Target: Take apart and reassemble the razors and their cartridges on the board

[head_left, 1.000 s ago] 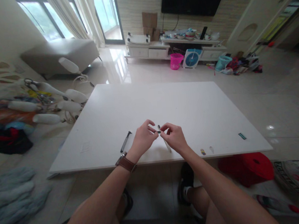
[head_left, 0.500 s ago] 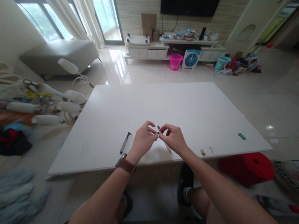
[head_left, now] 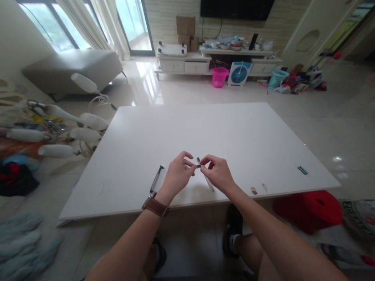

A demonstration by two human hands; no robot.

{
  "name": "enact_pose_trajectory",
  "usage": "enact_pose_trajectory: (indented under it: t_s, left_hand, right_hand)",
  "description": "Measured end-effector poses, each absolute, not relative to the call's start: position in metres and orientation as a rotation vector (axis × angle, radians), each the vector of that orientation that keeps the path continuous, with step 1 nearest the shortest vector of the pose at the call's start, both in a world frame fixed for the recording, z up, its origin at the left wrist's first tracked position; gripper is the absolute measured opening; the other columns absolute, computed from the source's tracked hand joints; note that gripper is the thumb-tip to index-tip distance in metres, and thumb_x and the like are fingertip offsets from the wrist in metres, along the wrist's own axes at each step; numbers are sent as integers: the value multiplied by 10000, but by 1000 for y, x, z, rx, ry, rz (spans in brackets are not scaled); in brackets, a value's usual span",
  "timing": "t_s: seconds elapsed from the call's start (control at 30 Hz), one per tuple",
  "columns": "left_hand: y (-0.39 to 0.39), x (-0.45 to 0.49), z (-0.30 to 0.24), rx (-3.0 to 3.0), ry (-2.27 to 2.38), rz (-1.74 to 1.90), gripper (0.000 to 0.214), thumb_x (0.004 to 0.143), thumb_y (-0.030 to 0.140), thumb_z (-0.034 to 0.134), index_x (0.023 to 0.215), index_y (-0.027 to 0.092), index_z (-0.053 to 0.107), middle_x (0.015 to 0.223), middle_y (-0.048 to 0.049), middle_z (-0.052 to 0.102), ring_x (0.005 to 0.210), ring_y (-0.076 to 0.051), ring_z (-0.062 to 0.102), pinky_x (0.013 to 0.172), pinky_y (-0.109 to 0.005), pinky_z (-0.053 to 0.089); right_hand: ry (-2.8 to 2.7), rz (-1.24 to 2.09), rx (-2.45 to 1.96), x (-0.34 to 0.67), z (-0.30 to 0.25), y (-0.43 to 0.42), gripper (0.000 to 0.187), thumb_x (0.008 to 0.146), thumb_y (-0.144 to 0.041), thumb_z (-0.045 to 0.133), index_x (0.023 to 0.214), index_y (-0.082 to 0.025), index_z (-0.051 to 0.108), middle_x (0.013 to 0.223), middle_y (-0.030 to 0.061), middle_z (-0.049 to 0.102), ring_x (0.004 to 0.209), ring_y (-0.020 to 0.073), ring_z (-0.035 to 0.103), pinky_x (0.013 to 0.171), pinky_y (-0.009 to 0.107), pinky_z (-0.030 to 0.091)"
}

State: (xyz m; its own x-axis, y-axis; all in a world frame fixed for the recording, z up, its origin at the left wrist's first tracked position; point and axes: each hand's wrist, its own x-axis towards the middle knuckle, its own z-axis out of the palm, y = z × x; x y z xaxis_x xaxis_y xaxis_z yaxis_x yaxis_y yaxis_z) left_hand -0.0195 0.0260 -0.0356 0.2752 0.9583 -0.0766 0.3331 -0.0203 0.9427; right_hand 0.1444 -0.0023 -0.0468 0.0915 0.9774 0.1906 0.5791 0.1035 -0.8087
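My left hand (head_left: 179, 173) and my right hand (head_left: 216, 169) meet above the near part of the white table (head_left: 186, 131). Both pinch a small dark piece (head_left: 198, 166) between thumb and fingertips; its kind is too small to make out. Under the right hand lies a slim white stick-like thing (head_left: 208, 183) with a dark far tip, partly covered by the fingers. Left of my left hand rests a slender grey-and-black tool (head_left: 156, 179) with a short crosspiece at its far end. My left wrist wears a brown-strapped watch (head_left: 156, 205).
Toward the table's right lie a small green-and-white strip (head_left: 302, 170), a little yellowish-brown piece (head_left: 253, 190) and a clear bit (head_left: 264, 187). A lamp with several white shades (head_left: 88, 133) crowds the left edge. A red stool (head_left: 315, 209) stands at the near right.
The fingertips of my two hands have drawn slightly apart, showing more of the dark piece. My left hand has shifted a little to the left.
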Motion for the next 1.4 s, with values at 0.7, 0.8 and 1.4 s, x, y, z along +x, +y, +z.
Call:
enact_pose_trajectory:
  t_s: [0.7,0.8,1.4]
  left_hand:
    - [31,-23,-36,1263,1085,809,332,736,282,741,982,177,544,690,-9,690,586,-141,640,579,-261,477]
    - [31,-22,-35,1240,1087,795,344,721,282,748,974,173,542,679,-12,689,584,-143,638,576,-259,469]
    - [21,9,-40,1153,975,705,464,653,417,825,944,162,571,634,2,645,550,-100,538,578,-242,423]
  right_hand:
    - [-1700,661,-1188,160,-40,0,132,799,-232,767,921,-193,738,868,34,719,747,149,650,657,258,513]
    - [-1797,590,-1183,164,-44,0,99,834,-183,738,928,-206,759,840,38,717,754,155,640,692,277,510]
    - [-2073,466,-1239,198,-45,-12,140,855,-174,697,935,-219,803,749,13,694,606,92,584,601,199,419]
